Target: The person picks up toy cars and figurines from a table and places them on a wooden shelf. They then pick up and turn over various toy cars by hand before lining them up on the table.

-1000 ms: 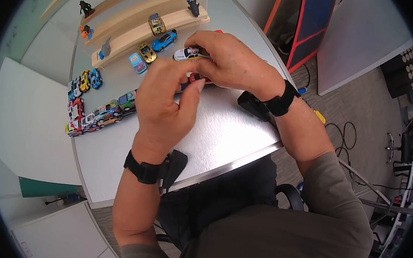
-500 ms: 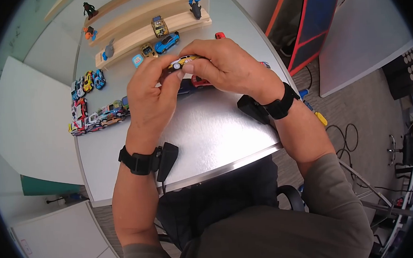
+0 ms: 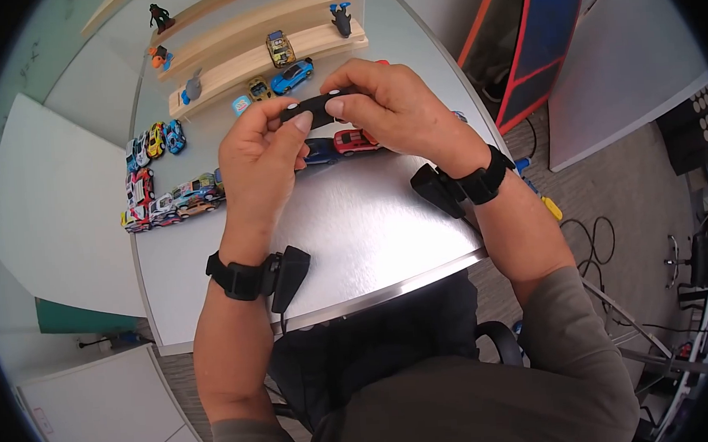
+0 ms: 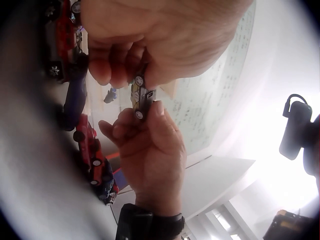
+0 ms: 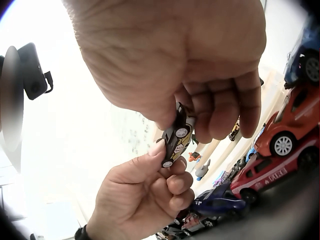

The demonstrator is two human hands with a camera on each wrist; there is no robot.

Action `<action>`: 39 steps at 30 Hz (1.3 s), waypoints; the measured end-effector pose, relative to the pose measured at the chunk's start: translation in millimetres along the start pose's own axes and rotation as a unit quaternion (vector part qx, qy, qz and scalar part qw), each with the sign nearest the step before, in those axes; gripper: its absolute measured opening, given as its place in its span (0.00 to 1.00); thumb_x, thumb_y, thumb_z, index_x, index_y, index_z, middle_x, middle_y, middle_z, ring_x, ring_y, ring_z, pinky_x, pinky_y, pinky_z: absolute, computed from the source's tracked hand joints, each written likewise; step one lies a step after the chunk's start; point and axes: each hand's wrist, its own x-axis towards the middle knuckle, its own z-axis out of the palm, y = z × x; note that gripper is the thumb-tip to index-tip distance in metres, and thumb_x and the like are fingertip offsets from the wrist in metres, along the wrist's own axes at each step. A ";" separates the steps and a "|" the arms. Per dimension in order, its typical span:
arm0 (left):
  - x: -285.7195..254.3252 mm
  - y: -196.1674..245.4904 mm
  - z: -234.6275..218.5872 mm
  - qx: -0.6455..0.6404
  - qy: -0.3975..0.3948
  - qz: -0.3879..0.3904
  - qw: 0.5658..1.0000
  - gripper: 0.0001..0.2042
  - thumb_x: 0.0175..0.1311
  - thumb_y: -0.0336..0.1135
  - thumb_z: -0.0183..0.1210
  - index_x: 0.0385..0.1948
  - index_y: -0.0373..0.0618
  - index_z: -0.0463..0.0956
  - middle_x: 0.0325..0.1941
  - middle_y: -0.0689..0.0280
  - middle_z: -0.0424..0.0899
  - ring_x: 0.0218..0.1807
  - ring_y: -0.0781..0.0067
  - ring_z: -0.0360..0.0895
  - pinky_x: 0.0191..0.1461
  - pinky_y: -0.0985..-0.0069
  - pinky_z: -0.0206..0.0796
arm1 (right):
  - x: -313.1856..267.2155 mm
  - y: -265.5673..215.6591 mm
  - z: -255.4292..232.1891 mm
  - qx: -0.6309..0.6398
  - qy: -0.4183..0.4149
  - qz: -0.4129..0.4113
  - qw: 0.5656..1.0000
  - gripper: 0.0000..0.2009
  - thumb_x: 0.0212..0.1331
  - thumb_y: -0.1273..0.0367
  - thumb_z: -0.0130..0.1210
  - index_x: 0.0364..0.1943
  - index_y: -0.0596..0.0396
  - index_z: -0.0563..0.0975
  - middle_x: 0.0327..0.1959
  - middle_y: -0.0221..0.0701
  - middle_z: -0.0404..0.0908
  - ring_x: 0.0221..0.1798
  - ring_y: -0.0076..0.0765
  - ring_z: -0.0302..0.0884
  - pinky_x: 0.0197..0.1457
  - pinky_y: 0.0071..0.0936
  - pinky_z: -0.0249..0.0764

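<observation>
Both hands pinch one toy car [image 3: 315, 111] above the table, its black underside and white wheels facing up in the head view. My left hand [image 3: 255, 166] has thumb and fingers at one end, my right hand [image 3: 408, 108] at the other. Yellow and dark sides of the toy car [image 5: 178, 140] show in the right wrist view. Past the hands stand a red toy car [image 3: 355, 141] and a dark blue one [image 3: 321, 151], partly covered by the fingers.
More toy cars form an L-shaped line on the left, including a red and white one [image 3: 139, 186]. Behind the hands are a blue toy car [image 3: 292, 76] and a gold one [image 3: 259, 89]. A stepped wooden rack [image 3: 231, 73] bears animal figures and a patterned car [image 3: 280, 49].
The hands came together on the yellow toy car, the left one now gripping it too. The car has been turned so its underside faces up instead of its side.
</observation>
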 end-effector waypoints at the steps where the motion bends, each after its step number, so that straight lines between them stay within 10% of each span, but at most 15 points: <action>1: -0.3 -0.9 0.4 0.005 0.004 0.008 1.000 0.11 0.69 0.30 0.64 0.50 0.40 0.80 0.32 0.72 0.80 0.28 0.84 0.78 0.30 0.85 0.71 | 0.4 0.8 -0.1 0.000 0.004 0.002 1.000 0.09 0.69 0.69 0.56 0.47 0.60 0.79 0.20 0.23 0.74 0.22 0.15 0.69 0.25 0.20 0.66; 15: 0.7 -7.6 0.5 0.034 -0.003 0.072 0.997 0.15 0.68 0.29 0.64 0.56 0.42 0.80 0.31 0.66 0.85 0.30 0.81 0.80 0.33 0.86 0.70 | 2.7 10.0 1.3 -0.043 0.036 -0.072 0.996 0.09 0.66 0.74 0.58 0.48 0.62 0.80 0.29 0.29 0.81 0.31 0.20 0.79 0.35 0.22 0.77; 20: 1.3 -7.9 0.2 0.046 0.007 0.075 0.996 0.15 0.70 0.31 0.63 0.57 0.43 0.80 0.34 0.65 0.86 0.31 0.82 0.82 0.33 0.87 0.69 | 3.2 9.3 3.9 -0.046 0.058 -0.099 0.992 0.09 0.63 0.76 0.57 0.45 0.62 0.80 0.34 0.41 0.81 0.37 0.43 0.80 0.41 0.34 0.76; 27: 2.4 -8.1 0.2 0.044 0.009 0.085 0.995 0.15 0.71 0.31 0.62 0.57 0.44 0.81 0.35 0.66 0.87 0.32 0.82 0.83 0.31 0.88 0.67 | 3.3 10.0 3.8 -0.063 0.062 -0.109 0.990 0.09 0.62 0.76 0.58 0.46 0.62 0.80 0.36 0.42 0.81 0.40 0.47 0.80 0.44 0.37 0.76; 29: 0.7 -1.2 2.2 0.027 0.007 0.063 0.998 0.14 0.69 0.23 0.60 0.55 0.33 0.79 0.50 0.60 0.78 0.40 0.75 0.84 0.41 0.79 0.82 | 2.7 9.6 3.7 -0.079 0.067 -0.122 0.987 0.09 0.61 0.74 0.59 0.45 0.62 0.80 0.36 0.42 0.81 0.41 0.49 0.79 0.46 0.38 0.75; 32: 0.1 -1.1 2.1 0.053 0.003 0.073 0.996 0.14 0.70 0.23 0.59 0.55 0.33 0.79 0.51 0.60 0.78 0.41 0.74 0.85 0.41 0.80 0.82 | 2.8 11.2 1.8 -0.125 0.066 -0.147 0.979 0.10 0.63 0.76 0.60 0.48 0.60 0.80 0.33 0.34 0.80 0.30 0.27 0.78 0.33 0.25 0.75; 36: 0.5 -5.3 0.5 0.070 -0.014 0.113 0.991 0.14 0.71 0.23 0.57 0.55 0.33 0.79 0.51 0.59 0.78 0.41 0.74 0.85 0.42 0.80 0.82 | 1.9 7.3 1.2 -0.109 0.066 -0.120 0.985 0.09 0.62 0.74 0.61 0.46 0.60 0.81 0.31 0.33 0.79 0.28 0.27 0.75 0.32 0.26 0.72; 39: 0.6 -9.6 0.1 0.087 -0.016 0.127 0.988 0.15 0.73 0.26 0.56 0.59 0.37 0.79 0.44 0.64 0.81 0.37 0.76 0.86 0.36 0.85 0.74 | 1.6 3.5 0.6 -0.115 0.067 -0.099 0.986 0.10 0.59 0.72 0.61 0.43 0.61 0.81 0.34 0.42 0.81 0.40 0.50 0.79 0.45 0.39 0.75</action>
